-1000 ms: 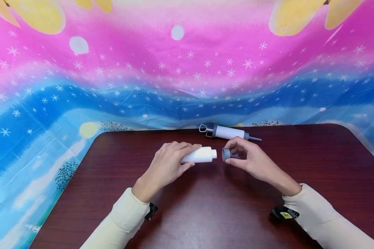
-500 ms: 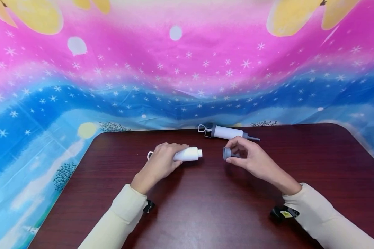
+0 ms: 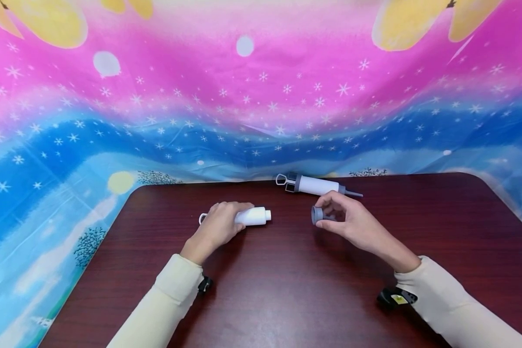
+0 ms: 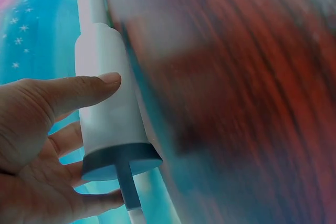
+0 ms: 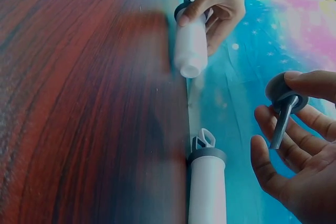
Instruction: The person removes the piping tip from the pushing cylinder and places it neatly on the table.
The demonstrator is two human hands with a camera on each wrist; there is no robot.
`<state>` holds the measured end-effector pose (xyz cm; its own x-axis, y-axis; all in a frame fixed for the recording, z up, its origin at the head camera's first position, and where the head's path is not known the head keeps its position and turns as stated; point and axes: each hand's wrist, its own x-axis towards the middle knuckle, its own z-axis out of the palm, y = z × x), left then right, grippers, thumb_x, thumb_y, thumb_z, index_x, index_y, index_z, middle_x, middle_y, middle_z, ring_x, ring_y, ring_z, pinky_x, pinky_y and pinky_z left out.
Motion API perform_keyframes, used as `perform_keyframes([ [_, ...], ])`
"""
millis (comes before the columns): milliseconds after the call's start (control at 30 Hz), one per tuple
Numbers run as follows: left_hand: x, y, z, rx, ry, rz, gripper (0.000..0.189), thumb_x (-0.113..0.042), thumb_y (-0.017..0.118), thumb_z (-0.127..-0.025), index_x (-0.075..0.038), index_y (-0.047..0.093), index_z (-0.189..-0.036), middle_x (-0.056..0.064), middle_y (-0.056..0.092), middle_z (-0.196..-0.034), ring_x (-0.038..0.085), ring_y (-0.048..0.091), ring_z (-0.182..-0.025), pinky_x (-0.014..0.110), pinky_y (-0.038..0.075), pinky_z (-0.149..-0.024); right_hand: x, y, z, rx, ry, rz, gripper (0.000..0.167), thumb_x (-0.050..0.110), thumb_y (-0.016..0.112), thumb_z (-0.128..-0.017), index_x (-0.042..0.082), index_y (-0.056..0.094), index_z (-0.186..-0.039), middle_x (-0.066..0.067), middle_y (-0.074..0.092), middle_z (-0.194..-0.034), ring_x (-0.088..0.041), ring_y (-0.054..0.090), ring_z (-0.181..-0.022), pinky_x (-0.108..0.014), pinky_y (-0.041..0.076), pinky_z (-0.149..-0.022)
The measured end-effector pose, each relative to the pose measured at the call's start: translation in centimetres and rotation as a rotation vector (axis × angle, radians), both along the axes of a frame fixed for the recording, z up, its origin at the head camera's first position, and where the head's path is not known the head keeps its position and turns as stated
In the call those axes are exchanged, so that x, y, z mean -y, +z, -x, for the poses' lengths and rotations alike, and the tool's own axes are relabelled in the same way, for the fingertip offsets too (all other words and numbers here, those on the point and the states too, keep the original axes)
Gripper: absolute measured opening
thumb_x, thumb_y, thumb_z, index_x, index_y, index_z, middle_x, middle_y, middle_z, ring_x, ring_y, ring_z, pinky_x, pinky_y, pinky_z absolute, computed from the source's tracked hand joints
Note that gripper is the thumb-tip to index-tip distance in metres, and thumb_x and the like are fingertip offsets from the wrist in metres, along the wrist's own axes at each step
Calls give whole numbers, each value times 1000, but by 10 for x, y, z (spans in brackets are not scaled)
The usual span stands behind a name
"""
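Observation:
My left hand [image 3: 215, 224] grips a white syringe barrel [image 3: 253, 216] lying sideways, its bare narrow neck pointing right. In the left wrist view the thumb lies across the barrel [image 4: 107, 114], with fingers behind it. A dark collar [image 4: 121, 161] and plunger rod [image 4: 126, 184] show at the near end. The plunger's ring handle [image 3: 202, 219] sticks out left of the hand. My right hand [image 3: 352, 220] pinches a grey nozzle cap [image 3: 316, 215], its wide end facing the barrel across a gap. In the right wrist view the cap's thin spout [image 5: 282, 124] points down toward the palm.
A second white syringe [image 3: 318, 185] with a grey collar, ring handle and grey nozzle lies near the table's back edge, just behind my right hand. The dark red wooden table [image 3: 261, 299] meets a colourful snowflake-patterned cloth [image 3: 243, 106] at the back and sides.
My left hand has moved left with the syringe barrel, widening the gap to the nozzle cap. The ring handle has come into view. My right hand has stayed nearly still.

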<state>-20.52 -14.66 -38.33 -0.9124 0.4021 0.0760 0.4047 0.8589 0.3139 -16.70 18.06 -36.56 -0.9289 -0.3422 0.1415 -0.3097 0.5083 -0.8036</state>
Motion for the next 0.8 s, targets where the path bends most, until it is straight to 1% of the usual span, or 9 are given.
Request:
perform_keyframes([
  [167,3,-3,4,12,11,3,51,-6,83,-88,-16,71,-136,11,74,-131,34,70,-116,54,51,-104,0,0,0,2,-3,-4,29,11,79,-93,13,66,-119,-5,71,-106,-20,68,-97,-28,55,-84],
  [333,4,-3,6,16,17,3,52,-6,83,-88,-17,71,-137,11,73,-133,34,70,-117,53,53,-103,-1,-1,1,1,-5,-5,29,11,79,-93,12,66,-119,-5,71,-105,-20,67,-97,-27,55,-83],
  [633,6,-3,7,18,13,27,52,-6,82,-89,-18,70,-138,11,73,-133,34,70,-117,54,51,-105,-1,-2,1,10,3,7,29,11,79,-93,12,66,-119,-5,71,-106,-20,68,-97,-27,55,-84],
  [800,5,-3,6,23,17,33,55,-7,83,-88,-18,69,-140,11,72,-135,35,69,-119,55,49,-108,-2,-3,1,8,2,1,29,11,79,-93,12,66,-118,-5,71,-106,-19,68,-97,-27,55,-84],
])
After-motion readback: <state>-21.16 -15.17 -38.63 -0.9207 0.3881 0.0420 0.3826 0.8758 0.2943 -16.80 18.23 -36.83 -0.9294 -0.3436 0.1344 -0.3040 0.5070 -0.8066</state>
